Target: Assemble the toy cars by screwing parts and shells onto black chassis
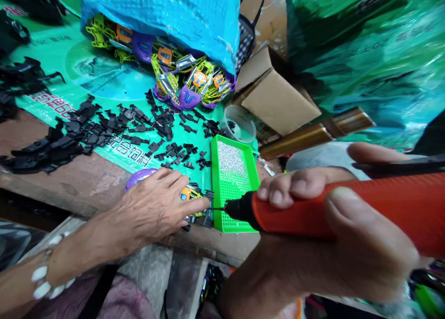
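My right hand [333, 207] is wrapped round a red electric screwdriver [375, 203] with a black nose. Its thin bit points left, the tip close to my left thumb. At the bench edge my left hand [156, 207] is closed over a toy car part [189, 194] in yellow, orange and purple, which it mostly hides. Just right of that hand lies a green perforated tray [255, 161], its far part covered with small silvery screws. Whether the bit touches the part I cannot tell.
Many black plastic pieces [139, 124] lie on the green sheet [104, 73]. Behind them, a blue bag [167, 17] spills purple and yellow toy bodies [191, 96]. A clear tub [239, 124], a cardboard box [274, 96] and a brown tube [316, 133] stand behind the tray.
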Available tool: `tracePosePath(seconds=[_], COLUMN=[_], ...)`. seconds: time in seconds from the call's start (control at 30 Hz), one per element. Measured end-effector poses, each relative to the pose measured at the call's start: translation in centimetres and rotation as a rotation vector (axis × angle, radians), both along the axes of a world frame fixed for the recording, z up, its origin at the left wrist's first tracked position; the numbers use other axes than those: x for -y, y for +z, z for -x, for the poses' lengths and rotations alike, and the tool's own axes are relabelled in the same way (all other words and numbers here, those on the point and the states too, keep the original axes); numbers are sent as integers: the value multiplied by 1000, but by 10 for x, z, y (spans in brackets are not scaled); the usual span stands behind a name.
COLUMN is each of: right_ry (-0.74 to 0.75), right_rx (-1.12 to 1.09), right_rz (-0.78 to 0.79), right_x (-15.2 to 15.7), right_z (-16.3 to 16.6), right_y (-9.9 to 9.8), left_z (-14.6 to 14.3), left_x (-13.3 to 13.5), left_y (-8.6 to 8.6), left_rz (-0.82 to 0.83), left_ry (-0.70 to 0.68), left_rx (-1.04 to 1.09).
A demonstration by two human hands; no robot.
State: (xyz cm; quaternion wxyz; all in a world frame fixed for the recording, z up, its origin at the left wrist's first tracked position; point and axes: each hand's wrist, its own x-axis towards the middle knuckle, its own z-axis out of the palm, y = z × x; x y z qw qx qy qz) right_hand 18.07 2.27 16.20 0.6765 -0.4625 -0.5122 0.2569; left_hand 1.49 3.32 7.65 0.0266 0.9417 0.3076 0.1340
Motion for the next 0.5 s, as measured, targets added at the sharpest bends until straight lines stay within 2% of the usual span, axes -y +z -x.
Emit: tracePosePath(seconds=[0.1,0.5], right_ry=[-11,20], right_rx=[-107,-113], right_rz=[-80,-112], right_x=[-5,-3], right_z=[0,4], right_y=[-6,-3], left_z=[0,2], left_x=[1,-1], left_y=[1,-4], left_rz=[-16,-51], left_ry=[-7,-23], left_rx=[-42,-31])
